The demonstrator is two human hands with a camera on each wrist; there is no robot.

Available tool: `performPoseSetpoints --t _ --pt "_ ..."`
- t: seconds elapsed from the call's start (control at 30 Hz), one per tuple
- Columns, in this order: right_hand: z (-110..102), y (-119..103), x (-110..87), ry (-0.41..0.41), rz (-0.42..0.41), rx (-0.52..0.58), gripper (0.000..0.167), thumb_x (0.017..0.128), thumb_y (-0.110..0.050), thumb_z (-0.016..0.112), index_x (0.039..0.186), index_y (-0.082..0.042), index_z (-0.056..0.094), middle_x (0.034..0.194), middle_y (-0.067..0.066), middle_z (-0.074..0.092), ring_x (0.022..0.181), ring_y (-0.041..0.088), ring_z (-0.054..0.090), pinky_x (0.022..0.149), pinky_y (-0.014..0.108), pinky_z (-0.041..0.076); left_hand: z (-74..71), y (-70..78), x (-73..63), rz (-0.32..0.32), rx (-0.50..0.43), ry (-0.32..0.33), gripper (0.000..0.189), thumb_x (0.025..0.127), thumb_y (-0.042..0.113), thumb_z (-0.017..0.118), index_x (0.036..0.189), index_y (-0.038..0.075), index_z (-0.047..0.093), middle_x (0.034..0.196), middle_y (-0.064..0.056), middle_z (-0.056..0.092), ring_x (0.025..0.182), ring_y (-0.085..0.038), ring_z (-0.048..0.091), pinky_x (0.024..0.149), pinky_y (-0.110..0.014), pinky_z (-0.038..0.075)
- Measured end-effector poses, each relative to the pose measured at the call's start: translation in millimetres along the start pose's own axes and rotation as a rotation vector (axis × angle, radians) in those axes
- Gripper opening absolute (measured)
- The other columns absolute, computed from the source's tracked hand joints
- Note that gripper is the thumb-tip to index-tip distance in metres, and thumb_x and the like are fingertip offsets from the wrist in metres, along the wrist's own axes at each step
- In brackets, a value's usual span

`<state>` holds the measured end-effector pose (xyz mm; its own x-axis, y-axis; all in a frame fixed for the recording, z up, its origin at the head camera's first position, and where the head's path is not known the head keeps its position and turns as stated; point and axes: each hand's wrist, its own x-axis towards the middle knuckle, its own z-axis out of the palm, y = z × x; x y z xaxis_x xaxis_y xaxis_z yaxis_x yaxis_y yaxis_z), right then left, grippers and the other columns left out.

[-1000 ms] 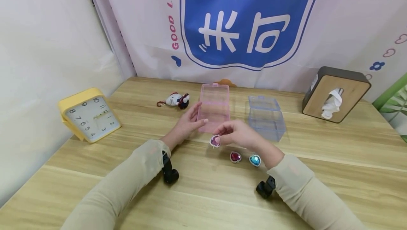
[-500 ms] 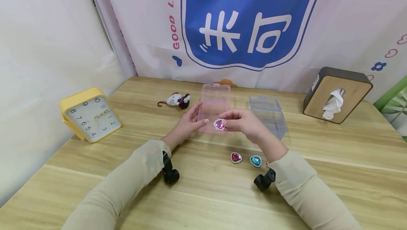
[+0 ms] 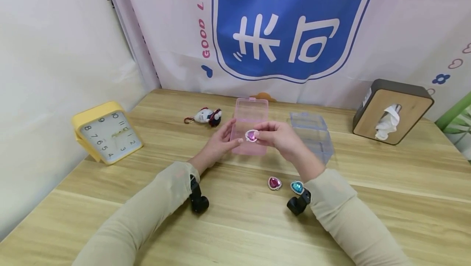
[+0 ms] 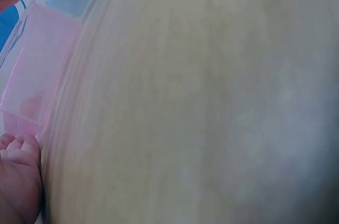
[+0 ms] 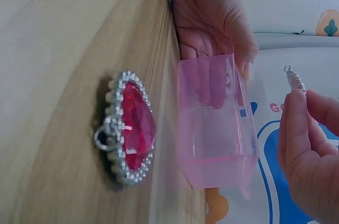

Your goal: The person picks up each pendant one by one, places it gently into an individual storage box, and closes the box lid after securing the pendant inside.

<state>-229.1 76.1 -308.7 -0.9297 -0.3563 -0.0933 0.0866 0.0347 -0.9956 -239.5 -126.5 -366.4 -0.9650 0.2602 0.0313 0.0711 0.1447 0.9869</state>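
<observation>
In the head view my right hand (image 3: 280, 137) pinches a heart-shaped pink gem charm (image 3: 251, 135) with a sparkling silver border. It holds the charm above the pink clear plastic box (image 3: 247, 148), whose lid stands raised at the back. My left hand (image 3: 218, 143) lies along the box's left side with fairly straight fingers, the thumb near its front rim. Through the pink wall those fingers (image 5: 217, 83) show in the right wrist view. Nearer the front lie a red gem charm (image 3: 274, 183) and a blue gem charm (image 3: 297, 187), the blue partly covered by the wrist camera.
A bluish clear box (image 3: 312, 139) with raised lid stands right of the pink one, partly behind my right hand. A plush cat keychain (image 3: 206, 115) lies back left. A yellow clock (image 3: 108, 133) stands at the left, a tissue box (image 3: 391, 112) at the right.
My right hand has carried the pink gem charm away from the front and over the pink box. The left hand has stayed by the box.
</observation>
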Motion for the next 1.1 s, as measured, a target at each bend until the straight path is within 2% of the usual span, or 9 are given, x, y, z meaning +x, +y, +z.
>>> performPoseSetpoints --t 0.2,0.47,0.67,0.87,1.1 --pt "2.0 0.4 6.0 0.062 0.039 0.034 0.027 0.086 0.005 0.058 0.111 0.012 0.054 0.089 0.004 0.062 0.075 0.008 0.062 0.075 0.018 0.056 0.2 -1.2 -0.2 0.001 -0.007 0.000 0.078 0.085 0.010 0.065 0.149 0.016 0.019 0.155 -0.005 0.015 0.140 -0.022 0.020 0.113 -0.031 0.025" --pt "8.1 5.7 16.2 0.148 0.069 0.053 0.021 0.083 0.005 0.063 0.103 0.010 0.057 0.086 0.007 0.062 0.069 0.007 0.062 0.071 0.017 0.056 -0.4 -4.8 2.1 -0.008 0.006 0.009 0.078 0.085 0.011 0.065 0.149 0.018 0.020 0.155 -0.004 0.016 0.140 -0.021 0.022 0.112 -0.030 0.026" --pt "13.6 4.1 16.5 0.193 0.065 -0.040 0.021 0.081 0.004 0.065 0.100 0.010 0.059 0.079 0.002 0.061 0.068 0.006 0.061 0.071 0.018 0.057 -0.5 -5.0 1.8 0.004 0.003 0.010 0.077 0.086 0.010 0.064 0.148 0.015 0.020 0.155 -0.005 0.016 0.140 -0.023 0.022 0.113 -0.031 0.026" --pt "15.7 3.2 15.4 0.238 0.076 -0.174 0.018 0.080 -0.001 0.069 0.095 0.006 0.063 0.076 0.000 0.061 0.066 0.006 0.058 0.065 0.016 0.055 -0.7 -5.4 1.7 0.009 0.003 0.011 0.077 0.086 0.011 0.065 0.148 0.015 0.020 0.155 -0.004 0.016 0.140 -0.021 0.022 0.113 -0.030 0.026" --pt "17.0 1.6 16.6 0.248 0.105 -0.283 0.017 0.080 -0.005 0.070 0.095 0.003 0.066 0.086 0.007 0.064 0.069 0.009 0.060 0.068 0.020 0.056 -0.5 -5.4 2.2 0.013 0.008 0.008 0.077 0.085 0.011 0.065 0.148 0.016 0.021 0.155 -0.004 0.015 0.140 -0.022 0.020 0.114 -0.031 0.023"
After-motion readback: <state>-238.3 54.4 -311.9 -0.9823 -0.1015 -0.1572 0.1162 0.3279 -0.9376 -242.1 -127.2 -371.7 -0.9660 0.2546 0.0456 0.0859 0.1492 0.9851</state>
